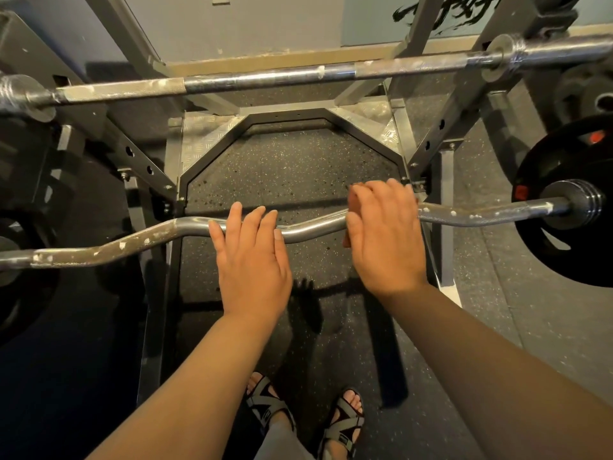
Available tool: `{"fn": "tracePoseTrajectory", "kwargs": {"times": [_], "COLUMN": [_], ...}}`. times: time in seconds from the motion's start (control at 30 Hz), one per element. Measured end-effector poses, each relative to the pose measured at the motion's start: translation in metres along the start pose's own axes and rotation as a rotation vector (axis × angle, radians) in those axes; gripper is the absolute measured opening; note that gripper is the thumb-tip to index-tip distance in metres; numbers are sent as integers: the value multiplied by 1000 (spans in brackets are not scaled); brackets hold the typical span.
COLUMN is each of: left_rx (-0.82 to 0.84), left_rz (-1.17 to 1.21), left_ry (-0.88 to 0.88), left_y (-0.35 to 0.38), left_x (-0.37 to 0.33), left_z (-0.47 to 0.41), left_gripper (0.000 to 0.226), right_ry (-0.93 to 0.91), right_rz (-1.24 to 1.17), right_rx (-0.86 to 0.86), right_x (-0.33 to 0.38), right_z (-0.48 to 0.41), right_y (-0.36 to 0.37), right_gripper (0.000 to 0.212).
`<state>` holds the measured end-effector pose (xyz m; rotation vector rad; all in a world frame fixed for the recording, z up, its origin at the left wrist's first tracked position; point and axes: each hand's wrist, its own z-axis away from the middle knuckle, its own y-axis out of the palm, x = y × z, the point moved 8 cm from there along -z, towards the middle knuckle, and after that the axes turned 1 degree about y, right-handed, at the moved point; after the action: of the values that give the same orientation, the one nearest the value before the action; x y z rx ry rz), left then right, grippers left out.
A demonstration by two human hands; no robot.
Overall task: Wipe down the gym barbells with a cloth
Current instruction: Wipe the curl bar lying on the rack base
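A bent chrome curl bar (311, 227) with white chalk marks runs left to right across the rack in front of me. My left hand (252, 260) lies flat over its middle, fingers straight and reaching across the bar. My right hand (384, 237) is over the bar just to the right, fingers lightly bent past it and thumb in front of it, hiding that stretch of bar. I cannot tell if either palm presses on the metal. A straight barbell (265, 79), also chalk-marked, rests higher up at the back. No cloth is in view.
A black weight plate (564, 247) sits on the curl bar's right end, and dark plates (20, 293) are at the left. Grey rack uprights (142, 161) flank a speckled rubber floor (285, 167). My sandalled feet (305, 416) stand below.
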<state>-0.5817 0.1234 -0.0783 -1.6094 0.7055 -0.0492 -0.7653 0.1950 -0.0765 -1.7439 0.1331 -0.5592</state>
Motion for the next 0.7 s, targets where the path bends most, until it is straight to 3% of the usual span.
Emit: {"fn": "tracePoseTrajectory", "kwargs": {"times": [0.07, 0.2, 0.43, 0.6, 0.7], "left_rx": [3, 6, -3, 2, 15], "left_rz": [-5, -13, -22, -43, -72], "left_ry": [1, 7, 3, -5, -5], "left_y": [1, 0, 3, 3, 4], "left_x": [1, 1, 1, 0, 0], "left_z": [0, 0, -1, -1, -1], "left_gripper": [50, 49, 48, 50, 51], "right_ry": [86, 80, 80, 142, -77], "right_rz": [-75, -130, -69, -120, -40], "right_rx": [-56, -97, -143, -36, 104], "right_x": [-2, 5, 2, 31, 69], "right_z": [9, 30, -15, 23, 15], "right_y": [3, 14, -12, 14, 24], "right_gripper": [54, 57, 34, 53, 50]}}
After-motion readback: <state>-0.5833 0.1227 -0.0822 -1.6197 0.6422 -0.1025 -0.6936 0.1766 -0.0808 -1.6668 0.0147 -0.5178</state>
